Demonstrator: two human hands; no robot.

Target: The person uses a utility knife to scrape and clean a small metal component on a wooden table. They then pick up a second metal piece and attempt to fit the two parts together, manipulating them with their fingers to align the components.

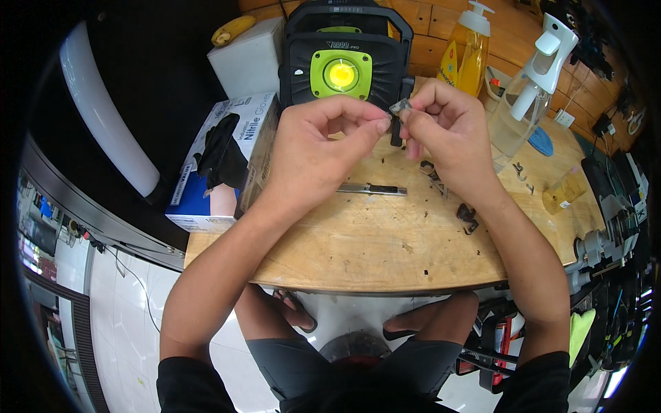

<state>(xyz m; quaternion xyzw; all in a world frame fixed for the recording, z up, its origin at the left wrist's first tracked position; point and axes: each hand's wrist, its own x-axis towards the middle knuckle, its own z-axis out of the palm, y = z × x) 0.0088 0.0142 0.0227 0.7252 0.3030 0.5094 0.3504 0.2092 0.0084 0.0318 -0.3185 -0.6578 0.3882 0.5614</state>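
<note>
Above the wooden table, both hands meet in front of the work lamp [342,72]. My right hand [454,131] is closed, pinching a small grey, partly see-through piece [399,107] between thumb and fingers. My left hand [313,141] is closed too, thumb and forefinger pressed together at the edge of that piece. Whatever lies between the left fingertips is too small to make out. A slim silver-and-black cutter [375,189] lies on the table below the hands. Small dark hooked pieces [467,219] lie under my right forearm, among dark crumbs.
A glove box [224,165] with a black glove sticking out stands left, before a white box [248,58] with a banana [233,31]. Back right are a yellow pump bottle [471,51], a clear spray bottle [527,96] and a small bottle [564,193]. The table's front edge [385,292] is near my knees.
</note>
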